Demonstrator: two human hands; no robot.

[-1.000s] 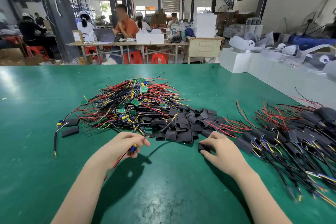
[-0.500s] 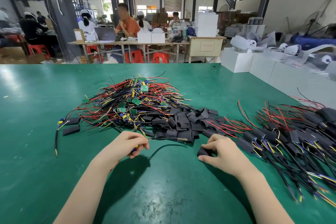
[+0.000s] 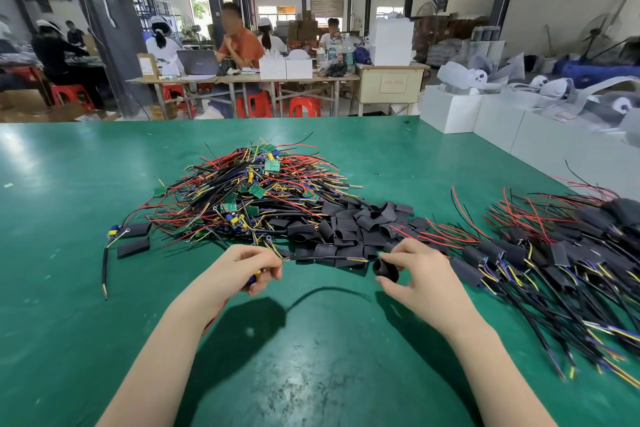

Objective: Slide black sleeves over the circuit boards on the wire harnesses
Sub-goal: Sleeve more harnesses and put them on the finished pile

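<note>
My left hand (image 3: 242,270) grips a wire harness (image 3: 325,258) by its board end; blue and yellow parts show between the fingers, and its black cable stretches right toward my other hand. My right hand (image 3: 412,270) pinches a black sleeve (image 3: 386,269), its round mouth turned left toward the cable's tip. A tangled heap of bare harnesses (image 3: 249,198) with green circuit boards lies behind my left hand. Loose black sleeves (image 3: 349,229) are piled in the middle. Several sleeved harnesses (image 3: 554,260) lie at the right.
The green table (image 3: 311,374) spreads wide in front of me. Two loose sleeves and a single harness (image 3: 128,236) lie at the left. White boxes (image 3: 502,118) stand along the far right edge. People sit at tables (image 3: 242,80) well behind.
Both hands have lifted off the table. The right hand picked a sleeve from the pile and turned its mouth left; the left hand drew the harness cable out toward it.
</note>
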